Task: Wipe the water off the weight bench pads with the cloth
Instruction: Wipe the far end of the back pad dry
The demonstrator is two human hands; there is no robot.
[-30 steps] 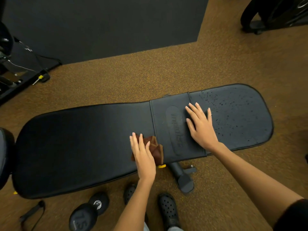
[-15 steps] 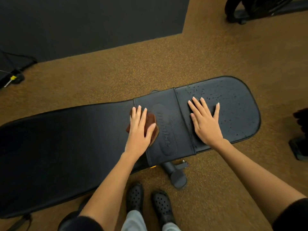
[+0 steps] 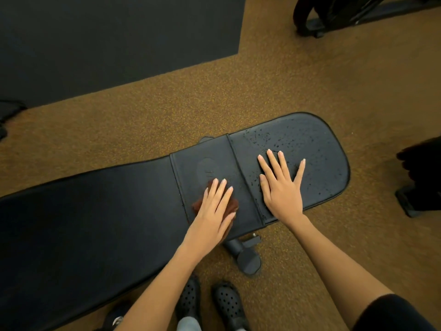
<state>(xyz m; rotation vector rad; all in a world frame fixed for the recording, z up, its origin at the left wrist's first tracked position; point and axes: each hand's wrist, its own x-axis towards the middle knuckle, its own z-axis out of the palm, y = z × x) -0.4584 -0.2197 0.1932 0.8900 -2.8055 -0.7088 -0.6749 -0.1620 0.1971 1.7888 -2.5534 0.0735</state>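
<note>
Long black padded vinyl weight bench (image 3: 95,211) lies flat on the speckled brown rubber floor (image 3: 167,111), long axis running from lower left up to upper right, rounded end pointing right. Long back pad on the left looks dry and matte. Black middle cover panel (image 3: 207,168) between two seams carries an embossed oval logo; its lettering is too faint to read. Left hand (image 3: 212,211) lies flat on this panel, fingers straight and together, pressing down a crumpled rust-brown cloth (image 3: 235,205); the cloth peeks out on both sides of the hand and is mostly hidden under the palm. Below the panel's near edge a black metal adjustment knob with bracket (image 3: 245,254) sticks out toward the camera. Black perforated clog shoes (image 3: 226,304) stand on the floor under the arms. Right hand (image 3: 281,189) rests flat on the short black seat pad (image 3: 317,151), fingers spread and straight, holding nothing. Seat pad is glossy, dotted with water droplets (image 3: 298,139) over most of its surface. Dark grey floor mat (image 3: 107,39) fills the upper left; black equipment (image 3: 334,13) at upper right, unclear what.
</note>
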